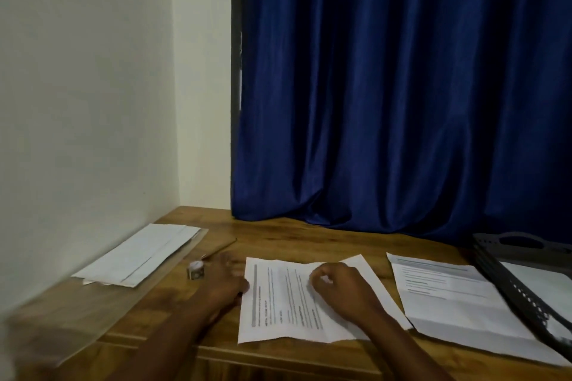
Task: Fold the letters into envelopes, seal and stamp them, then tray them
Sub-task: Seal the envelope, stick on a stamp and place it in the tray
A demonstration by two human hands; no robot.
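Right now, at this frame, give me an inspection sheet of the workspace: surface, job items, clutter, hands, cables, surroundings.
Surface: wooden table, set into a wall corner.
Job's things: printed letter lying creased at centre; second letter to its right, its edge against a dark tray that holds a white sheet; stack of envelopes at left on a clear plastic sleeve.
Clutter: small roll-like item, too blurred to identify; thin stick or pen behind it.
Hands: left hand rests at the centre letter's left edge; right hand on the letter with fingers curled, grip unclear.
Cables: nothing seen.
Surroundings: blue curtain, pale wall.
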